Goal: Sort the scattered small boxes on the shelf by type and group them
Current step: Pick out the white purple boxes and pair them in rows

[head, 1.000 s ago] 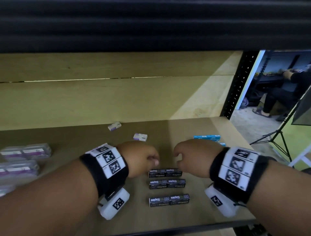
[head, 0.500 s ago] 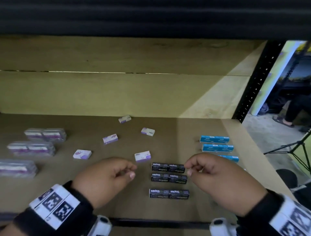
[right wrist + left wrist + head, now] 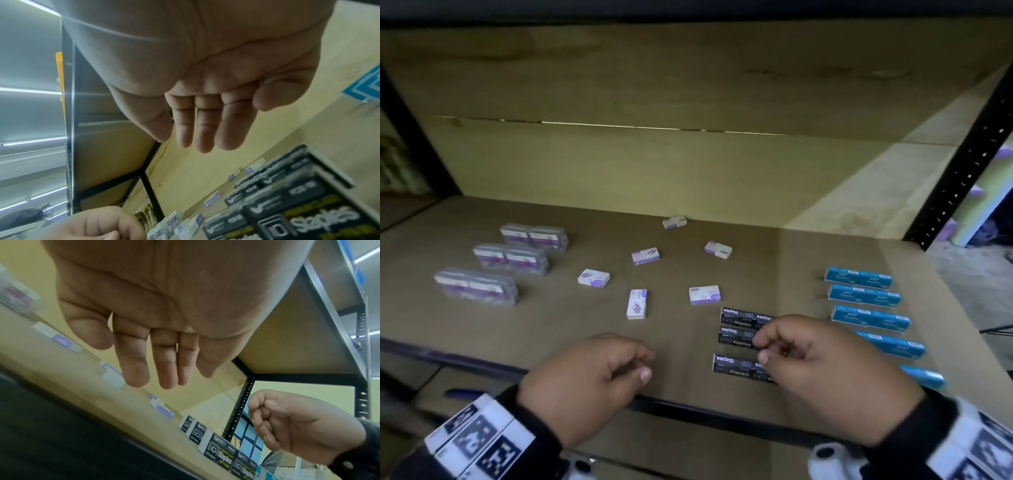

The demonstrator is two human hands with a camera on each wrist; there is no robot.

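Several small white-and-purple boxes lie scattered mid-shelf, among them one [image 3: 704,295] just behind the black boxes and one [image 3: 637,303] standing lengthwise. Three black staples boxes [image 3: 736,337] lie in rows at front centre. My right hand [image 3: 760,349] hovers over their right ends with fingers loosely curled, holding nothing. My left hand [image 3: 642,365] hangs empty near the shelf's front edge, left of the black boxes. In the wrist views the fingers of the left hand [image 3: 156,369] and the right hand [image 3: 201,129] hang relaxed and empty.
A column of blue boxes [image 3: 864,296] runs along the right side. Three clear-wrapped purple packs [image 3: 510,257] sit in a row at the left. A black upright [image 3: 962,178] bounds the shelf at right, and its dark front rail [image 3: 688,411] runs below my hands.
Both hands have drawn back from the rearmost black box toward the front edge and loosened. The head view has pulled back, so more of the shelf shows.
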